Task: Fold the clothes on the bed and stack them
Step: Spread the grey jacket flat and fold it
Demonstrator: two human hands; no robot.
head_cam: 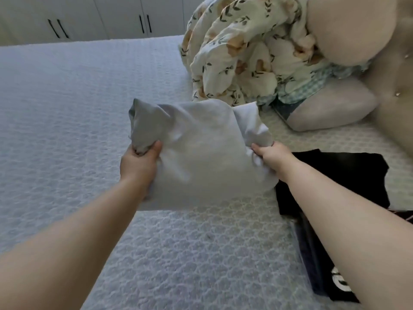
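I hold a pale grey-white cotton garment (201, 153) stretched between both my hands above the textured, light blue-white quilted bedspread (67, 108). My left hand (138, 162) has its fingers and thumb curled tight around a bunched edge on the garment's left side, with the thumb lying across the top of the fabric. My right hand (270, 156) grips the opposite edge in the same way, its fingers wrapped into a wad of cloth. The garment hangs between the two grips as a broad, smooth panel, with loose corners of fabric sticking up past each hand; its lower edge sits close to the bedspread, and I cannot tell whether it touches.

Just to the right of the garment, partly under my right forearm, a black piece of clothing (335, 175) lies flat on the bed. Nearer to me on the same side lies a dark navy item with a white printed mark (330, 276), next to the black one.

Beyond the garment, a crumpled cream quilt with a floral and leaf print (234, 52) is heaped on the bed. To its right rest large beige cushions (330, 110), with a bit of green-and-white checked fabric (306, 88) tucked between them and the quilt. White cupboard doors with black bar handles (143, 23) stand past the far edge of the bed.
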